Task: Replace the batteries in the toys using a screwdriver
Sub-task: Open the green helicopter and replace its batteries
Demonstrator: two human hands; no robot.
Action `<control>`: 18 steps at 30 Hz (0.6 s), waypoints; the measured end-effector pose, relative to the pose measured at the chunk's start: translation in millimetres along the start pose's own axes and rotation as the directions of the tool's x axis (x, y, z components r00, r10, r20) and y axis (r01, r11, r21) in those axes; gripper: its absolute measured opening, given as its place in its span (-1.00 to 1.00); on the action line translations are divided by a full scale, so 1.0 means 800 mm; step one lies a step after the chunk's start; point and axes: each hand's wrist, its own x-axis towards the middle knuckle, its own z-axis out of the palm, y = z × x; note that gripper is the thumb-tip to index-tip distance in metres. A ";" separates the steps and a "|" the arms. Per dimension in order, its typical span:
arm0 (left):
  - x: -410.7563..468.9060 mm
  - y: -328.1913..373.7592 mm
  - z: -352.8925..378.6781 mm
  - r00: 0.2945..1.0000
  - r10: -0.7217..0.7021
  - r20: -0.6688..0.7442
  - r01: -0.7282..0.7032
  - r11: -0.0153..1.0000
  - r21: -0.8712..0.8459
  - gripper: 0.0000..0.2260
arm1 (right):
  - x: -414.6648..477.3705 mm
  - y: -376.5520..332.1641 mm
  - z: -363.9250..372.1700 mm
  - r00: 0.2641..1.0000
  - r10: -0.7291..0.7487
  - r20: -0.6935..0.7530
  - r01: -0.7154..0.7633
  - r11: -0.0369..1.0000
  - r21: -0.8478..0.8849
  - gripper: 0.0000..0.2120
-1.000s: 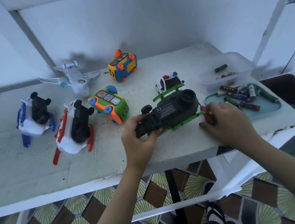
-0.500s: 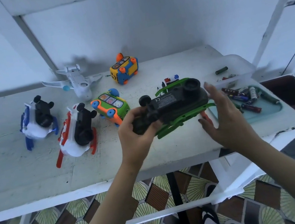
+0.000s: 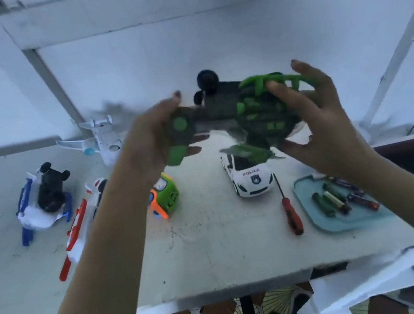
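I hold a black and green toy vehicle (image 3: 237,113) up in the air above the table, blurred by motion. My left hand (image 3: 155,135) grips its left end with a green wheel. My right hand (image 3: 315,122) grips its right end, fingers curled over the green frame. A red-handled screwdriver (image 3: 290,212) lies on the white table (image 3: 216,251) just left of a light blue tray (image 3: 321,222) that holds several batteries (image 3: 334,201).
A white police car (image 3: 251,176) stands behind the screwdriver. A green and orange toy (image 3: 166,196), a white and red toy (image 3: 81,232), a white and blue toy (image 3: 43,203) and a white plane (image 3: 100,140) lie to the left. The table's front edge is near.
The toy vehicle has gone from resting on the table to held high in both hands and turned over. My right hand left the screwdriver, which now lies on the table.
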 end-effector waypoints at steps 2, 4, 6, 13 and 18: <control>0.018 0.023 0.000 0.999 -0.008 0.031 0.012 0.990 -0.138 -0.55 | 0.018 0.020 0.006 0.996 0.076 -0.052 -0.072 0.995 0.065 -0.29; 0.042 0.038 0.004 0.999 0.012 0.035 -0.006 0.988 -0.155 -0.51 | 0.036 0.042 0.011 0.987 0.158 -0.022 -0.153 0.979 0.134 -0.23; 0.070 0.046 0.012 1.000 -0.011 0.012 0.012 0.995 -0.104 -0.54 | 0.054 0.064 0.017 0.967 0.248 0.057 -0.254 0.949 0.188 -0.20; 0.177 0.047 0.022 0.977 -0.202 -0.063 0.200 0.979 -0.047 -0.59 | 0.111 0.123 0.059 0.649 0.488 0.584 -0.654 0.750 0.100 -0.42; 0.243 0.012 0.030 0.943 -0.305 -0.130 0.318 0.944 0.087 -0.64 | 0.116 0.140 0.116 0.453 0.506 0.734 -0.754 0.656 0.013 -0.55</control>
